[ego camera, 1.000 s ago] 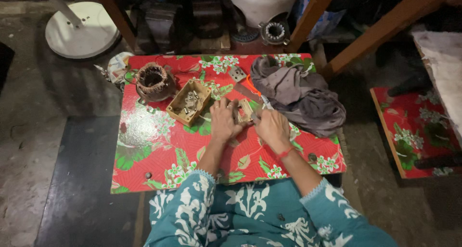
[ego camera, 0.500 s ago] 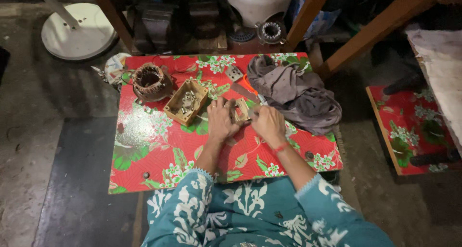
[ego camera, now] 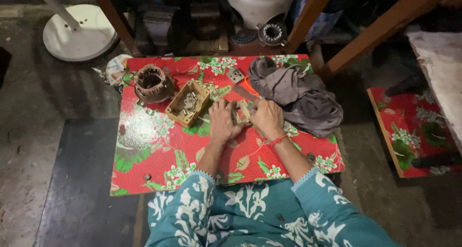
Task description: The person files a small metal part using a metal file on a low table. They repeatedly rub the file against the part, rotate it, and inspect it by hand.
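Both hands on the small part, work midway

My left hand (ego camera: 224, 122) and right hand (ego camera: 267, 118) pinch a small pale flat metal piece (ego camera: 244, 110) between them, just above the red floral tabletop (ego camera: 144, 150); what it is, I can't quite tell. The coppery wound motor coil (ego camera: 151, 83) and open tan box of screws (ego camera: 187, 102) sit untouched to my left, the grey crumpled cloth (ego camera: 298, 95) to my right.
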